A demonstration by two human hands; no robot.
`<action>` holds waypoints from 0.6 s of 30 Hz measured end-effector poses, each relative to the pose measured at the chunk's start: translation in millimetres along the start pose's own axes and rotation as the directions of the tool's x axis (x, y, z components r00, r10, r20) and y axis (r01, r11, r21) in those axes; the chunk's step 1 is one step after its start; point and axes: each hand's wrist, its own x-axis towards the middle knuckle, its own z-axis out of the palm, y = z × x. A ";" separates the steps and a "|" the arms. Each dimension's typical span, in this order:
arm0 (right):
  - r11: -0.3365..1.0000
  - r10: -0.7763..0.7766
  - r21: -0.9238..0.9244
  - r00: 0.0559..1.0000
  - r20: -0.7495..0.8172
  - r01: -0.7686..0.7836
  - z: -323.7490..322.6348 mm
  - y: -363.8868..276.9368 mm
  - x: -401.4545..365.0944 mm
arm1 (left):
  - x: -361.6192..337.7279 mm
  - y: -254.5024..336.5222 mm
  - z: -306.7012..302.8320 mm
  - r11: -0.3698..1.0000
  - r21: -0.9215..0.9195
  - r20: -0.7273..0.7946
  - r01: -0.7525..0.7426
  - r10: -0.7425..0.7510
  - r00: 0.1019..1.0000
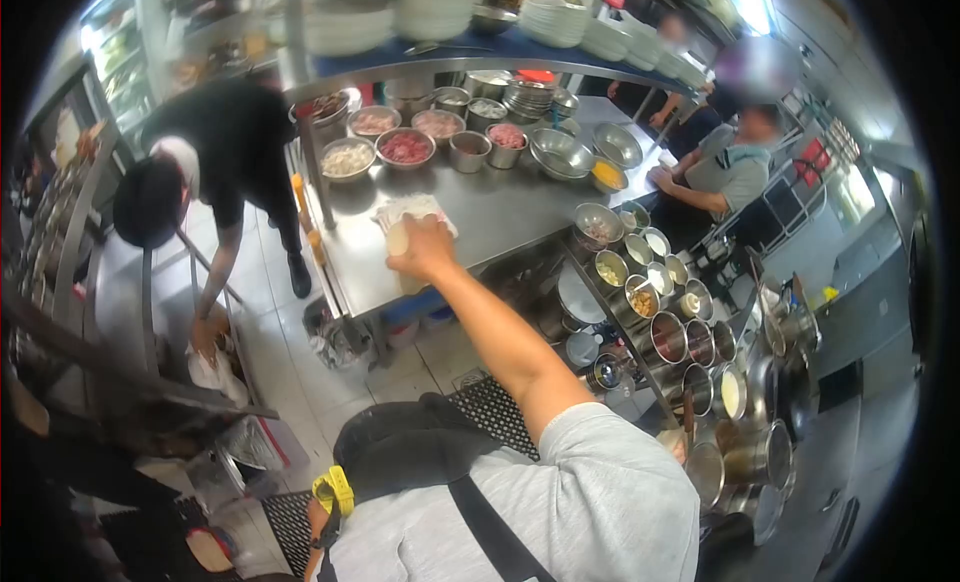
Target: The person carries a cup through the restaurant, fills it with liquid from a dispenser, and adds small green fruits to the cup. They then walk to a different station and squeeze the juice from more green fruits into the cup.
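Note:
My right hand [424,249] reaches out over the steel worktable, its fingers closed round a pale, translucent bottle [399,238] near the front edge. A white cloth [430,208] lies flat on the steel just beyond those fingers. Down at my side, my left hand [318,519] is mostly hidden below a yellow wristwatch [340,490]; its fingers do not show. Behind the cloth stand steel bowls of cut raw meat [405,148] and a bowl of pale pieces [348,159].
The steel worktable [480,217] has nested steel bowls [561,153] at its right. Several ingredient pots [640,296] line the right-hand counter. A co-worker in black [225,132] bends down at left; another person [735,162] stands beyond the table. White plates [350,22] fill the overhead shelf.

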 end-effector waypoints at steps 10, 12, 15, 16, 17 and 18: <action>0.989 -0.052 0.139 0.997 0.057 0.044 0.3 13.5 15.7 | 35.5 81.7 9.0 0.999 0.037 0.115 -0.032 0.028 0.993; 0.986 -0.053 0.162 0.998 0.040 0.046 1.2 15.1 14.8 | 38.9 91.0 9.3 0.999 0.040 0.123 -0.036 0.030 0.992; 0.981 -0.069 0.179 0.998 -0.006 0.069 3.9 15.8 12.3 | 41.4 99.8 9.0 0.998 0.046 0.133 -0.039 0.033 0.991; 0.981 -0.076 0.179 0.997 -0.024 0.079 4.2 16.4 11.5 | 42.9 102.2 9.1 0.998 0.048 0.132 -0.037 0.031 0.991; 0.980 -0.074 0.182 0.997 -0.025 0.078 4.8 17.0 11.4 | 43.3 104.0 9.5 0.998 0.049 0.136 -0.038 0.031 0.990; 0.980 -0.073 0.185 0.997 -0.027 0.077 5.4 17.7 12.1 | 42.9 105.1 10.0 0.998 0.052 0.137 -0.031 0.024 0.990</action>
